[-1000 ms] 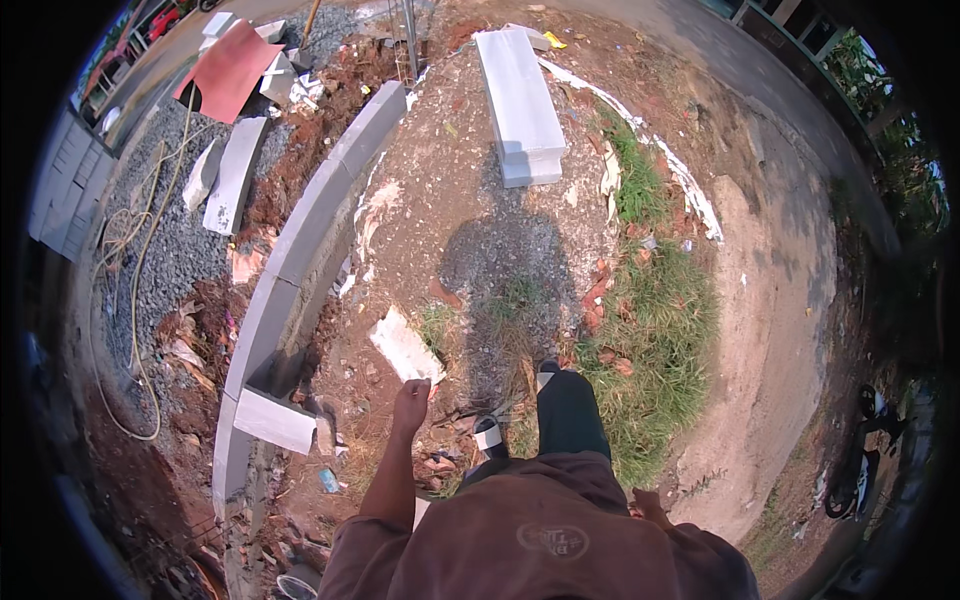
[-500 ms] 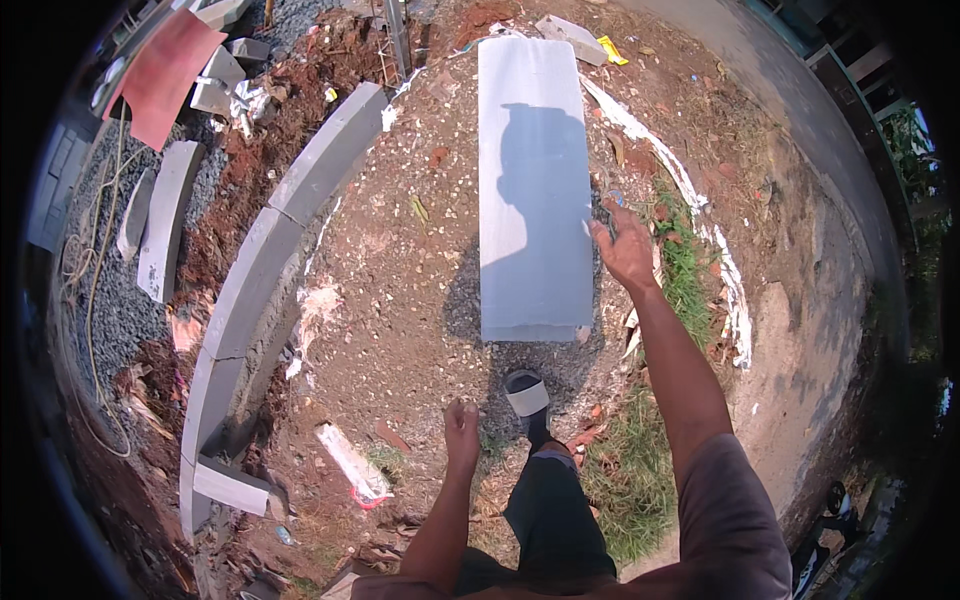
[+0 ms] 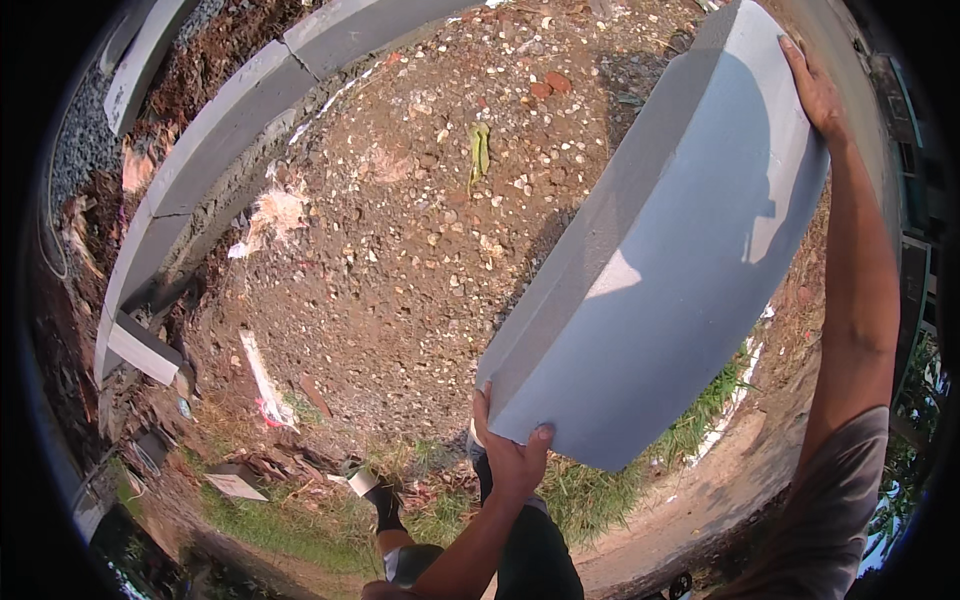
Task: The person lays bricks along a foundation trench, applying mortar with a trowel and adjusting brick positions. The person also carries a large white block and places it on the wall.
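A long, pale grey concrete curb block (image 3: 650, 310) slants across the right half of the head view, tilted up with its smooth broad face showing. My left hand (image 3: 512, 455) grips its near lower end, thumb on the broad face and fingers along the end corner. Up at the far right, my right hand (image 3: 815, 95) is wrapped over the block's outer edge, with some of its fingers hidden. The shadow of a head and arm falls over the broad face. The block's underside is out of sight.
A curved row of laid curb blocks (image 3: 190, 165) runs along the left, with a short block (image 3: 145, 348) set against it. Another curb block (image 3: 145, 65) lies beyond on gravel. Stony soil (image 3: 400, 300) fills the middle. My sandalled foot (image 3: 362, 482) stands near grass and broken pieces.
The curb block lay flat on the ground ahead; now it is tilted up and slanted toward the right. Both hands, empty before, have taken hold of it. The view has shifted.
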Available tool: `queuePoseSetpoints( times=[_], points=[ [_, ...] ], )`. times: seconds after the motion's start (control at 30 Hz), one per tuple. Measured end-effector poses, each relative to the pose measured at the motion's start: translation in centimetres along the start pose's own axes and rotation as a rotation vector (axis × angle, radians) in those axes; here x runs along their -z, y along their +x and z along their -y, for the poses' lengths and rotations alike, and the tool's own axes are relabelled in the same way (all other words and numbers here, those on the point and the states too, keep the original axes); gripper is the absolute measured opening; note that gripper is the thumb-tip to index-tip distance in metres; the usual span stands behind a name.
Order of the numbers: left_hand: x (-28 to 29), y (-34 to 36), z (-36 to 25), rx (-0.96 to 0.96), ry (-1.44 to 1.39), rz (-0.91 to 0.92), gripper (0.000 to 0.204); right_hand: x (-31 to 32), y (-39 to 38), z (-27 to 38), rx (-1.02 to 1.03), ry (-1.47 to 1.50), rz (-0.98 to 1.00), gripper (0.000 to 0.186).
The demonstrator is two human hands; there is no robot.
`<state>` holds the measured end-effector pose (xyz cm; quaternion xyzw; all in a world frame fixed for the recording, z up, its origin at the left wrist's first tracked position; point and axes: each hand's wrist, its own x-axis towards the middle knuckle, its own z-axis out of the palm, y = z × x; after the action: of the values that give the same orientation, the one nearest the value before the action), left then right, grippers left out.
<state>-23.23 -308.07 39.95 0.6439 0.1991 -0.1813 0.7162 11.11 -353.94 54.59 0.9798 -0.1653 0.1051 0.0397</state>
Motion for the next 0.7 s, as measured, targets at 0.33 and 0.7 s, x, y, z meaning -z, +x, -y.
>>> queuePoseSetpoints(
  times=[0.33,0.7],
  points=[
    [4.0,-1.5,3.2,0.42,-0.57,-0.479,0.092,-0.5,-8.8,-2.7,-0.285,0.089,0.243,0.1],
    [18.1,0.3,11.5,0.631,-0.794,-0.261,0.083,0.9,-22.8,0.8,-0.426,0.651,0.613,0.084]
  ],
)
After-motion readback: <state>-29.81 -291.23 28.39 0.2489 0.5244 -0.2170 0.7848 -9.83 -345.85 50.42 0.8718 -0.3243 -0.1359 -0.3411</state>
